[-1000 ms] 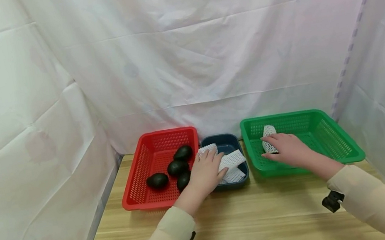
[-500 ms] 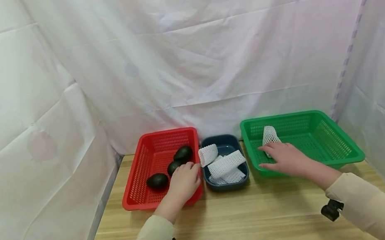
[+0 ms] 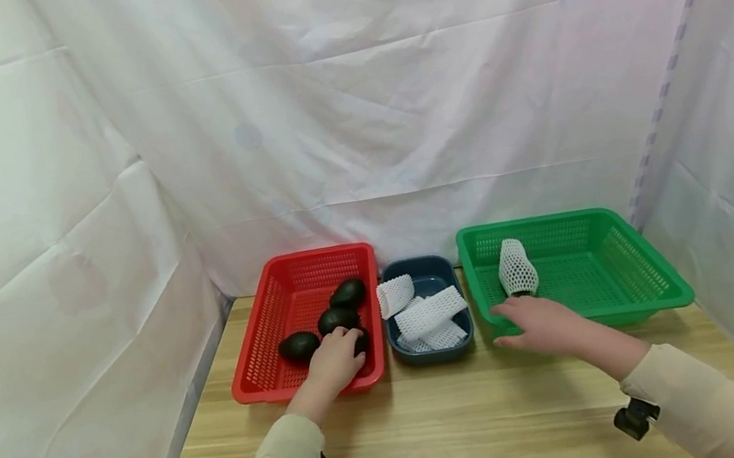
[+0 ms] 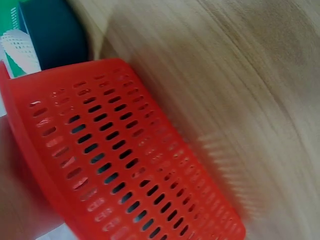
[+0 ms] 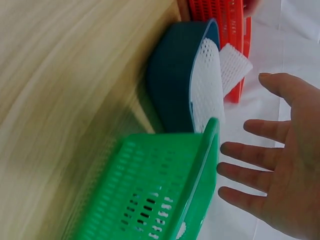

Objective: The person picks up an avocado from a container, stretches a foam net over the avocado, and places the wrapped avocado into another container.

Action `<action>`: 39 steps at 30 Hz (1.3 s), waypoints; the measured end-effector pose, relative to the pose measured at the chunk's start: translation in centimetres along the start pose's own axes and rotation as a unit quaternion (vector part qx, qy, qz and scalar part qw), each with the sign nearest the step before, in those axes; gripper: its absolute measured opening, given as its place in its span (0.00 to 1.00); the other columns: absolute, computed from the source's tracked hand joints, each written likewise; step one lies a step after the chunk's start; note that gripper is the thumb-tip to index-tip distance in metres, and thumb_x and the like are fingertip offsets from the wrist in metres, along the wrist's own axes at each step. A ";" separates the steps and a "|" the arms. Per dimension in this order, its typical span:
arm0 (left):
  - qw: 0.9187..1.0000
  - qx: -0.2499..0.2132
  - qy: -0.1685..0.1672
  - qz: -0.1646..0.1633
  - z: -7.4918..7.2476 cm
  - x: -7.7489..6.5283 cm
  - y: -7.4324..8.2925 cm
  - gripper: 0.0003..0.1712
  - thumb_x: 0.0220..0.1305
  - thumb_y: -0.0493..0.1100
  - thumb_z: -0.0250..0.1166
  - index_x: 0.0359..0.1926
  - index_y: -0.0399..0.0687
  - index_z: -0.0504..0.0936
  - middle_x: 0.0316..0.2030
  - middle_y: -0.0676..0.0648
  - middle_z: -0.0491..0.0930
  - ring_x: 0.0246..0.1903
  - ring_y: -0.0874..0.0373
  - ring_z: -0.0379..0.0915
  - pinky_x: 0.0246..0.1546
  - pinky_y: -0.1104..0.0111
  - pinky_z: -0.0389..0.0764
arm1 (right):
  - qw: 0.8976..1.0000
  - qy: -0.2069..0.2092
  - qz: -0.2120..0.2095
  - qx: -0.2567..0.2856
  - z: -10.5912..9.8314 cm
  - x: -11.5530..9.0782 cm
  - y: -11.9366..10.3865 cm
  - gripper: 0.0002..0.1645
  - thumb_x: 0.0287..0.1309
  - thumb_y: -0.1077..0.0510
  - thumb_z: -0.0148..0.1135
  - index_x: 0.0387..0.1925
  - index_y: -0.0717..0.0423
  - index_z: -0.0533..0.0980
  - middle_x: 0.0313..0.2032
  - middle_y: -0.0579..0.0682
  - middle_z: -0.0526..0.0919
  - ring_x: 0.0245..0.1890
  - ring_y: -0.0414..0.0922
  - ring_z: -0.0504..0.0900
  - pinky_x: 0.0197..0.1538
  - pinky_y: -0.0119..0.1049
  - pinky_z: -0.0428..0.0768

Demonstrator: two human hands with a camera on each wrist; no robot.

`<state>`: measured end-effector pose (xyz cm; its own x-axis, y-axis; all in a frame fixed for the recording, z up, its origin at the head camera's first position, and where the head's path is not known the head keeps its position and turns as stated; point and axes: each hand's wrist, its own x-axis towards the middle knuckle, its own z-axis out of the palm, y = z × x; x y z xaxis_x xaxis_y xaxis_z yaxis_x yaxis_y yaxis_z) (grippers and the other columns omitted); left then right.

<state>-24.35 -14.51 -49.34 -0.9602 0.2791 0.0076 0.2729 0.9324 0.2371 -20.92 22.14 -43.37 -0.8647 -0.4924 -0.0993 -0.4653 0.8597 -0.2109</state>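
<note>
In the head view my left hand (image 3: 334, 362) reaches into the red basket (image 3: 258, 358), fingers and thumb around a dark avocado (image 3: 361, 342) at its front right. Palm and fingers cover much of that fruit. Close by lie more avocados (image 3: 299, 347). My right hand (image 3: 544, 325) is spread over the front left rim of the green basket (image 3: 631, 259), holding nothing. Just beyond its fingertips, an avocado in a white foam net sleeve (image 3: 516, 268) rests in that basket. The right wrist view shows these fingers (image 5: 250, 155) straight and apart.
Between the baskets stands a small dark blue bin (image 3: 426, 264) with several white foam net sleeves (image 3: 432, 313), one leaning over its left rim. All three containers stand on a wooden table (image 3: 455, 423). White cloth (image 3: 392, 113) hangs behind and at both sides.
My left hand has moved from the sleeves in the blue bin leftward onto an avocado in the red basket. My right hand has let go of the sleeved avocado and drawn back toward the front rim.
</note>
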 end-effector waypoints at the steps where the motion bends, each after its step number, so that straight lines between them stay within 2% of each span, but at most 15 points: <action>1: 1.000 -0.005 -0.002 -0.006 0.1 0.0 -0.1 0.21 0.63 0.45 0.67 0.56 0.46 0.79 0.52 0.40 0.74 0.52 0.44 0.72 0.51 0.50 0.76 | 1.000 -0.003 -0.004 0.005 0.1 -0.1 -0.2 0.37 0.62 0.38 0.61 0.61 0.61 0.72 0.56 0.61 0.76 0.56 0.59 0.75 0.53 0.56 0.75; 6: 0.999 -0.018 -0.018 -0.027 0.4 0.4 -0.7 0.23 0.62 0.46 0.68 0.57 0.46 0.79 0.51 0.40 0.71 0.44 0.48 0.74 0.49 0.52 0.78 | 0.999 -0.020 -0.019 0.020 0.4 -0.7 -1.2 0.35 0.62 0.40 0.62 0.60 0.60 0.73 0.56 0.59 0.77 0.57 0.58 0.75 0.55 0.55 0.74; 12: 0.998 -0.025 -0.047 -0.019 0.4 0.8 -0.7 0.27 0.61 0.47 0.69 0.61 0.49 0.77 0.48 0.41 0.66 0.32 0.51 0.70 0.40 0.57 0.79 | 0.998 -0.026 -0.045 0.044 1.1 -1.0 -1.7 0.33 0.62 0.45 0.63 0.59 0.64 0.73 0.56 0.61 0.77 0.58 0.60 0.74 0.58 0.56 0.71; 15: 0.997 -0.034 -0.059 -0.021 0.5 1.0 -0.8 0.26 0.61 0.47 0.69 0.61 0.52 0.77 0.48 0.40 0.64 0.32 0.50 0.70 0.39 0.57 0.78 | 0.997 -0.036 -0.051 0.055 1.4 -1.1 -1.9 0.33 0.62 0.46 0.63 0.60 0.63 0.73 0.56 0.60 0.77 0.58 0.59 0.74 0.59 0.56 0.71; 18: 0.996 -0.044 -0.076 -0.031 0.5 1.2 -0.8 0.24 0.61 0.46 0.69 0.60 0.57 0.78 0.55 0.39 0.64 0.34 0.48 0.70 0.42 0.55 0.78 | 0.995 -0.049 -0.055 0.064 1.4 -1.1 -2.2 0.33 0.62 0.44 0.63 0.60 0.60 0.73 0.57 0.58 0.77 0.59 0.58 0.73 0.59 0.55 0.71; 21: 0.994 -0.057 -0.089 -0.038 0.4 1.3 -0.8 0.23 0.60 0.45 0.69 0.58 0.58 0.79 0.60 0.37 0.63 0.36 0.46 0.70 0.44 0.52 0.78 | 0.994 -0.064 -0.054 0.072 1.5 -1.2 -2.5 0.33 0.63 0.41 0.61 0.61 0.59 0.73 0.58 0.56 0.77 0.60 0.57 0.73 0.60 0.54 0.71; 24: 0.992 -0.063 -0.098 -0.041 0.5 1.5 -0.8 0.25 0.58 0.42 0.70 0.57 0.59 0.79 0.61 0.37 0.63 0.36 0.46 0.70 0.43 0.53 0.78 | 0.992 -0.078 -0.053 0.079 1.6 -1.3 -2.6 0.33 0.63 0.41 0.61 0.61 0.58 0.73 0.58 0.55 0.76 0.61 0.56 0.72 0.60 0.54 0.70; 32: 0.994 -0.066 -0.071 -0.046 0.6 1.5 -1.1 0.27 0.52 0.40 0.75 0.55 0.60 0.81 0.51 0.41 0.69 0.32 0.48 0.69 0.37 0.57 0.77 | 0.993 -0.074 -0.069 0.061 1.3 -1.1 -2.8 0.32 0.64 0.42 0.60 0.61 0.59 0.73 0.58 0.55 0.77 0.59 0.54 0.74 0.60 0.52 0.71; 36: 0.995 -0.065 -0.051 -0.050 0.4 1.4 -1.3 0.32 0.50 0.43 0.77 0.58 0.61 0.79 0.51 0.41 0.71 0.34 0.48 0.71 0.40 0.54 0.79 | 0.993 -0.073 -0.067 0.058 1.2 -1.1 -2.8 0.32 0.64 0.42 0.60 0.61 0.58 0.73 0.58 0.55 0.77 0.60 0.54 0.73 0.60 0.53 0.71; 39: 0.997 -0.059 -0.026 -0.045 0.3 1.3 -1.5 0.35 0.50 0.46 0.77 0.60 0.64 0.77 0.55 0.40 0.71 0.38 0.47 0.74 0.46 0.49 0.78 | 0.994 -0.071 -0.063 0.058 1.3 -1.1 -2.8 0.31 0.64 0.42 0.60 0.61 0.56 0.74 0.58 0.54 0.77 0.59 0.54 0.74 0.59 0.52 0.72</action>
<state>-25.94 -15.48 -49.96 -0.9754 0.2096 -0.0685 0.1736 0.9214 0.3478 -18.42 20.04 -43.92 -0.7620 -0.6160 -0.1996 -0.5355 0.7728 -0.3405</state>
